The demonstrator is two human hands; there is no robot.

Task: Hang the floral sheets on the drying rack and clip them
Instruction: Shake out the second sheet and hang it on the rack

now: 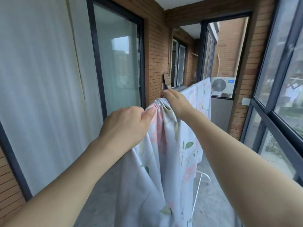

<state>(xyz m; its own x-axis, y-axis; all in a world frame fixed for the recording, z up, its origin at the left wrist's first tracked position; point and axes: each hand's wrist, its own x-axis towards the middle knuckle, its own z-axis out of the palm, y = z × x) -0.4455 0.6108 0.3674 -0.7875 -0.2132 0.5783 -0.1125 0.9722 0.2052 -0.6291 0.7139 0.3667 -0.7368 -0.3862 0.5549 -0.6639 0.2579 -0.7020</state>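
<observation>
Here the floral sheet hangs draped over the top of the drying rack, its gathered elastic edge bunched at the near end of the top rail and the rest falling toward the balcony floor. The left hand pinches that bunched edge from the left side, thumb on top and fingers curled under the cloth. The right hand lies just beyond the bunch, at the rail, its fingers closed on a brown clip that stands up above the thumb (whether the clip's jaws already bite the cloth cannot be told). Farther along the rail the sheet spreads flat toward the far window, with an air-conditioner unit behind it
</observation>
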